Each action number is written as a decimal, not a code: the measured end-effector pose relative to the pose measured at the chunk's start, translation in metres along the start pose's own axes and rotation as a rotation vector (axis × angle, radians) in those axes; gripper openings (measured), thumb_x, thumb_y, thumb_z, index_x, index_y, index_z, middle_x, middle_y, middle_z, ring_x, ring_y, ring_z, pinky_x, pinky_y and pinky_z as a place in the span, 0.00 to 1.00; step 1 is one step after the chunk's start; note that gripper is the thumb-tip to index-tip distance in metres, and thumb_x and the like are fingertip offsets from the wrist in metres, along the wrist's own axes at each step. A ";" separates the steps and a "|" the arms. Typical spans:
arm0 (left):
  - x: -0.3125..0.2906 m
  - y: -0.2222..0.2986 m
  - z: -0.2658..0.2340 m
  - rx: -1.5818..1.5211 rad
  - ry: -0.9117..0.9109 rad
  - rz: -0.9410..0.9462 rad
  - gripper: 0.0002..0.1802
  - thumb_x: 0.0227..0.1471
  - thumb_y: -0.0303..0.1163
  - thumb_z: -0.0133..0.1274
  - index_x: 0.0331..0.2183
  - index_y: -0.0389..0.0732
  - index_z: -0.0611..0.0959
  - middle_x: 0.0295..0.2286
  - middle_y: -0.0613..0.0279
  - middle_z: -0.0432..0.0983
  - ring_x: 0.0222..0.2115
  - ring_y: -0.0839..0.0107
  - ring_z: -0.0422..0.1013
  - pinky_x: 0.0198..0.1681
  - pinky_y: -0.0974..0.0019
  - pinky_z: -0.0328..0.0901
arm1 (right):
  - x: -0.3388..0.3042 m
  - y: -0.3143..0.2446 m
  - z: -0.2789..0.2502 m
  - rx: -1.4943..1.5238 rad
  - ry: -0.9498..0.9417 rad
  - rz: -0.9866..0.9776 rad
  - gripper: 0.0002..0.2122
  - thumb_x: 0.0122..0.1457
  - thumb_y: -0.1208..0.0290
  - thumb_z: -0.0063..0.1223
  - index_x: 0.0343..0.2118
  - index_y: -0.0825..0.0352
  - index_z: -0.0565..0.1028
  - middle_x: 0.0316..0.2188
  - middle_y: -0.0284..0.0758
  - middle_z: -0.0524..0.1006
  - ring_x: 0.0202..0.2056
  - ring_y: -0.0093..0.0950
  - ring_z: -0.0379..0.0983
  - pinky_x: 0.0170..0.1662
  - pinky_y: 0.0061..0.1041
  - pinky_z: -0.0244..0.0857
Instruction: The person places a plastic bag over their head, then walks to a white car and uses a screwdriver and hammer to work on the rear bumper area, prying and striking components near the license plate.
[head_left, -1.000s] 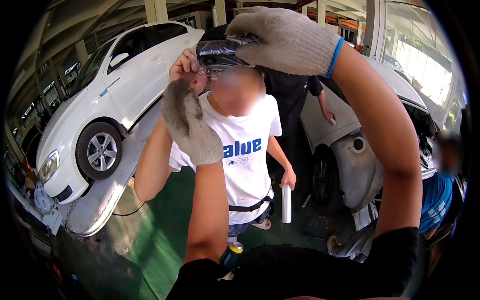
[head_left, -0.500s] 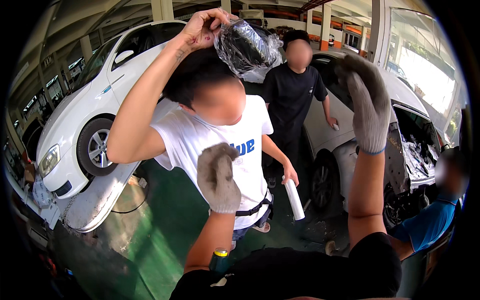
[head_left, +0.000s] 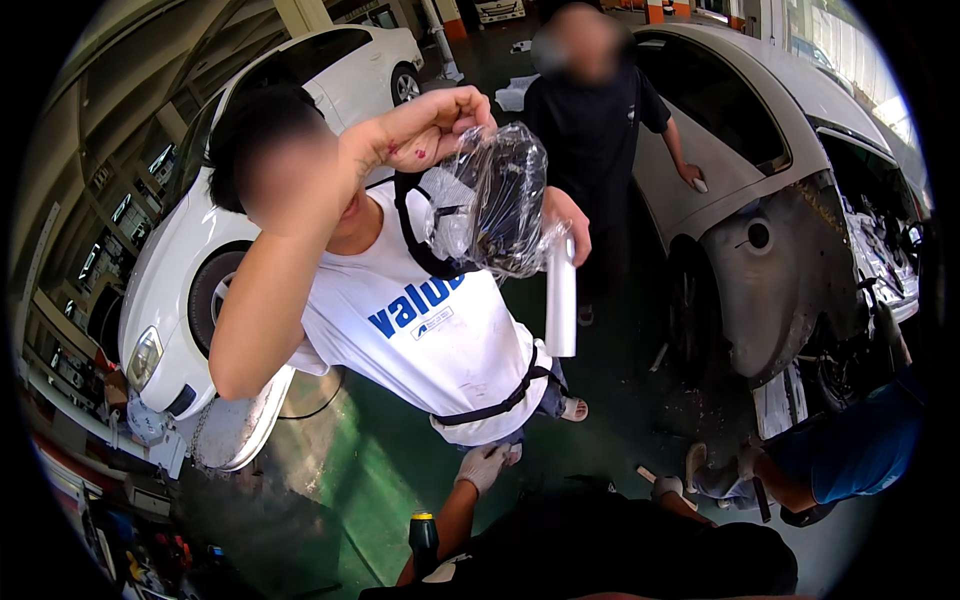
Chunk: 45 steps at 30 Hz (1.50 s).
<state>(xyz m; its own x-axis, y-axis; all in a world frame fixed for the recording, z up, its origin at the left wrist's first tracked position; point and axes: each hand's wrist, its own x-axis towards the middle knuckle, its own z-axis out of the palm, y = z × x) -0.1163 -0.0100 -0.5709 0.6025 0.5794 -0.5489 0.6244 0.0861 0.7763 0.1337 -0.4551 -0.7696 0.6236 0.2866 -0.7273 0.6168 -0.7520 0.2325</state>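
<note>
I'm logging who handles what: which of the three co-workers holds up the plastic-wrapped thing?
The one in the white T-shirt, whose raised hand grips the dark wrapped thing. The one in black stands behind; the one in blue is low at right.

Blocked ahead, gaps either side

A person in a white shirt (head_left: 425,350) fills the way before the left hand (head_left: 484,468), holding out a plastic-wrapped bundle (head_left: 495,205) and a white roll (head_left: 562,310). Green floor (head_left: 385,500) leaves room leftward, up to the ramp (head_left: 247,428) by the white car (head_left: 165,310). Between that person and the grey car (head_left: 685,205) a passage runs forward, a person in black (head_left: 585,140) standing in it. A person in blue (head_left: 865,455) bounds the right hand's (head_left: 668,487) right side.
</note>
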 end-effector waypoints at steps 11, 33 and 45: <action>-0.098 -0.206 -0.016 -0.321 0.245 -0.802 0.16 0.66 0.42 0.56 0.30 0.40 0.81 0.21 0.66 0.73 0.18 0.72 0.66 0.23 0.63 0.61 | -0.010 0.013 0.064 1.638 -0.189 0.434 0.05 0.63 0.65 0.52 0.34 0.59 0.75 0.27 0.31 0.74 0.28 0.31 0.72 0.31 0.34 0.63; -0.089 -0.242 -0.041 -0.486 0.145 -0.745 0.16 0.64 0.39 0.57 0.29 0.39 0.76 0.18 0.64 0.66 0.14 0.71 0.60 0.19 0.64 0.56 | -0.105 -0.047 0.010 1.831 -0.028 0.453 0.08 0.62 0.74 0.50 0.25 0.64 0.70 0.20 0.34 0.71 0.18 0.29 0.69 0.21 0.33 0.63; -0.067 -0.218 -0.089 -0.564 0.180 -0.595 0.15 0.66 0.41 0.55 0.29 0.43 0.78 0.17 0.67 0.67 0.14 0.74 0.62 0.17 0.68 0.55 | -0.129 -0.098 0.096 1.575 -0.121 0.523 0.08 0.62 0.71 0.51 0.30 0.71 0.78 0.22 0.39 0.78 0.22 0.34 0.76 0.26 0.36 0.70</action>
<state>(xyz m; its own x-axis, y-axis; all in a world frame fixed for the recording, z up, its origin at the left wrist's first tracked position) -0.3371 0.0046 -0.6755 0.1330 0.4250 -0.8954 0.4418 0.7833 0.4374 -0.0532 -0.4756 -0.7611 0.5084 -0.1611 -0.8459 -0.7364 -0.5905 -0.3302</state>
